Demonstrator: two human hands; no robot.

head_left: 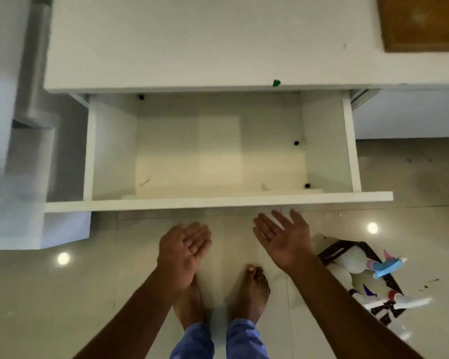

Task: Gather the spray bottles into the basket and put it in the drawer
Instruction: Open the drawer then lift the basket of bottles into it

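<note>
Both hands are held out empty, fingers relaxed — the left hand [186, 246] loosely cupped, the right hand [283, 238] spread palm up just before the front panel of the drawer [218, 202]. The drawer is pulled fully out and nothing is seen inside it, presumably so that the basket [364, 277] can be lowered in. The basket is set on the floor [62, 294] by the right forearm, below and right of the hands — spray bottles [388, 265] are already lying in it, touched by neither hand.
</note>
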